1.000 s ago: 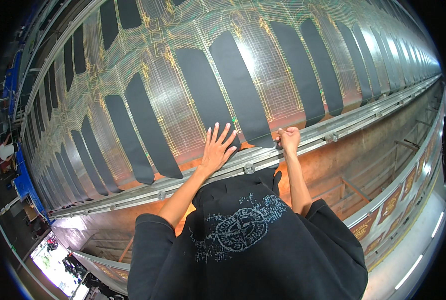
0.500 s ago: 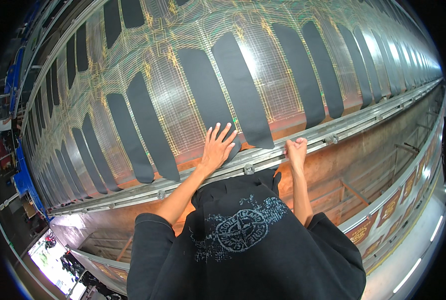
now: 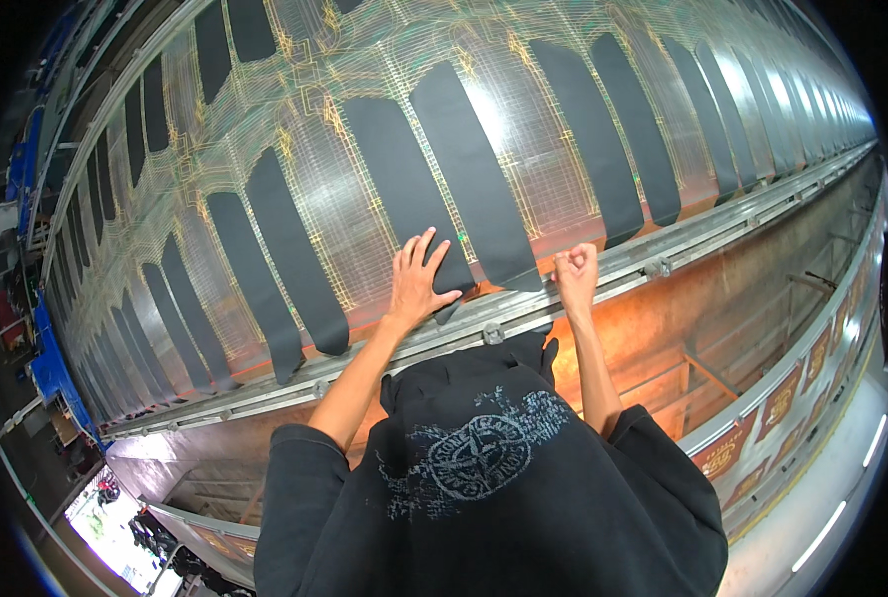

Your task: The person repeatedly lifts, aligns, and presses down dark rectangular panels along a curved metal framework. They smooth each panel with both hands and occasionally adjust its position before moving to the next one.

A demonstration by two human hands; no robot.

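Note:
Two dark grey fabric panels lie side by side on a long table printed with yellow and green lines (image 3: pixel 553 199). On the lower end of the left panel (image 3: pixel 399 164) rests my left hand (image 3: pixel 421 281), its fingers spread and stretched out. That panel's bottom corner hangs over the table's edge below my thumb. My right hand (image 3: pixel 575 277) is closed beside the lower right corner of the right panel (image 3: pixel 474 169), above the metal rail (image 3: pixel 618 273). Whatever its fingers pinch, if anything, is hidden.
More dark panels (image 3: pixel 588 139) run along the table to both sides, their ends reaching the rail. Below the rail is a lit recess with metal bars (image 3: pixel 707 378). A curved white barrier with brown patches (image 3: pixel 772 418) stands at right. A bright screen (image 3: pixel 115 512) shows at lower left.
My right hand has moved a little up and left, closer to the right panel's corner. My left hand has shifted slightly left, with its thumb now spread wider.

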